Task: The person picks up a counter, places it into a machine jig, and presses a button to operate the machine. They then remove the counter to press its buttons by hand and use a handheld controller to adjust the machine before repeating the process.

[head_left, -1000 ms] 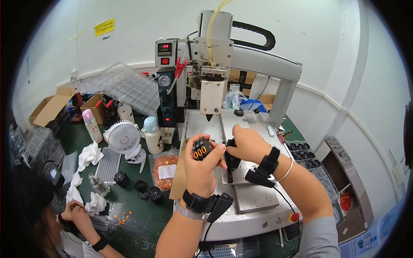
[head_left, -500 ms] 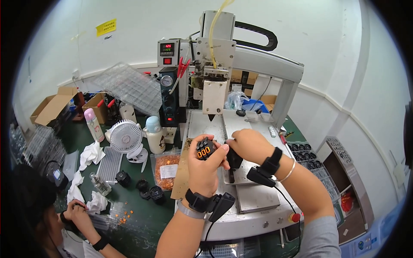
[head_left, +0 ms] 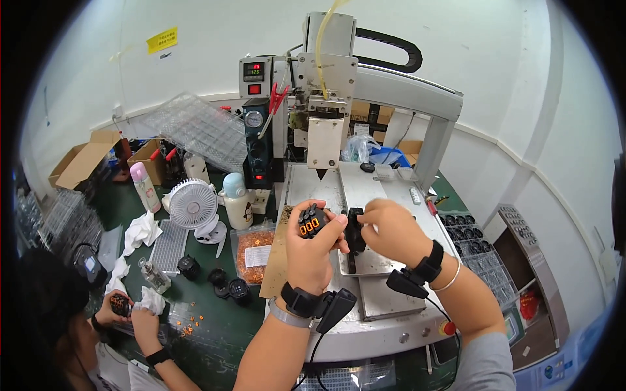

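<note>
My left hand (head_left: 312,251) is closed around a black plastic part (head_left: 315,220) with several orange rings set in its face, held above the left side of the machine bed. Just right of it, a black block-like fixture (head_left: 355,236) stands on the metal plate. My right hand (head_left: 390,231) is at the fixture's right side, its fingers curled and pinched together. Whether anything small sits between those fingertips is hidden. Above both hands hangs the machine's head (head_left: 323,143), its dark pointed tip facing down.
Left on the green table are a white fan (head_left: 194,204), a bottle (head_left: 236,203), a bag of orange pieces (head_left: 253,251) and black round parts (head_left: 238,291). A co-worker's hand (head_left: 117,306) holds a similar black part. Trays of black rings (head_left: 464,234) lie right. A red button (head_left: 447,328) sits up front.
My right hand has shifted slightly right, uncovering more of the black fixture. My left hand stays nearly still. The co-worker's hands have moved apart, showing a black part with orange marks.
</note>
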### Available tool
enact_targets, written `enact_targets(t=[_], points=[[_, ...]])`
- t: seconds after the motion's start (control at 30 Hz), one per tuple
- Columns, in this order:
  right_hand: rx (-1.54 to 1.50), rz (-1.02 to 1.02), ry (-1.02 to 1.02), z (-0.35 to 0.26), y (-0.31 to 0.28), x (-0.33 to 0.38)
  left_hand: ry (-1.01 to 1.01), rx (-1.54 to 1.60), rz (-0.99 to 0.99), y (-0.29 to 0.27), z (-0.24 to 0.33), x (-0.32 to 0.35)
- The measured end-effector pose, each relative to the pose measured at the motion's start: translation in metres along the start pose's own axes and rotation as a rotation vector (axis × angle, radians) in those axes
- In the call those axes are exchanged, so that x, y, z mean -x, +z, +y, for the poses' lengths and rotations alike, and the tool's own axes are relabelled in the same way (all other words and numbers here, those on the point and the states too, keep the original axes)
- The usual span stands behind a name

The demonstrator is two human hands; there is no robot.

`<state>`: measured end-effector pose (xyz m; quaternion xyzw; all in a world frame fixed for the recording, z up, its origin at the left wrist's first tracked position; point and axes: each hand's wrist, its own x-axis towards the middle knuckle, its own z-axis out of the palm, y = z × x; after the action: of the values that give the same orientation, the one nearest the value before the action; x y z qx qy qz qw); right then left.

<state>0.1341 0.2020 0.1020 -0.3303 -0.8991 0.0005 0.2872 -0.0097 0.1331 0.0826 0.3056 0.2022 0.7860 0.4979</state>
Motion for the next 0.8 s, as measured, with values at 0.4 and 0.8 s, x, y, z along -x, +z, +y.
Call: enact_targets(t=[0.4, 0.8], points=[[-0.244, -0.482, 0.157, 0.054, -0.126, 0.062, -0.146, -0.007, 0.065, -0.009, -0.004, 0.0], [0.06, -0.808, 0.378, 0.086, -0.122, 0.201, -0.054, -0.22, -0.176, 0.023, -0.012, 0.018]])
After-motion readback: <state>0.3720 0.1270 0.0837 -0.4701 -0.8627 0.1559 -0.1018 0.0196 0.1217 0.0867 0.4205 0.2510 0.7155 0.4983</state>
